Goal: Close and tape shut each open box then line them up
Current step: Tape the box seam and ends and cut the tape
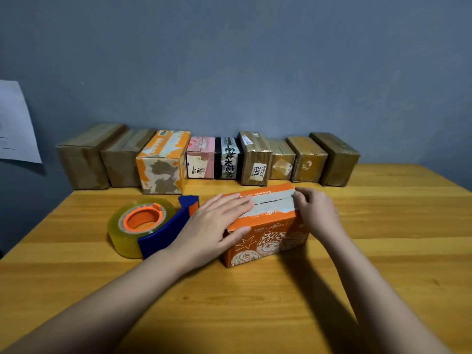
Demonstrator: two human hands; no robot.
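An orange printed box (270,236) stands on the wooden table (383,251) in front of me, its top flaps folded down with a dark seam between them. My left hand (217,226) lies flat on the box's left end, fingers straight across the top and thumb on the front edge. At the right end, my right hand (316,213) has its fingers curled over the top edge. A roll of clear tape in a blue and orange dispenser (148,226) lies on the table just left of my left hand.
Several closed boxes stand side by side along the wall at the back: brown ones (84,159), an orange and white one (163,164), a pink one (200,162), a black one (227,162). A white sheet (18,123) hangs on the left wall.
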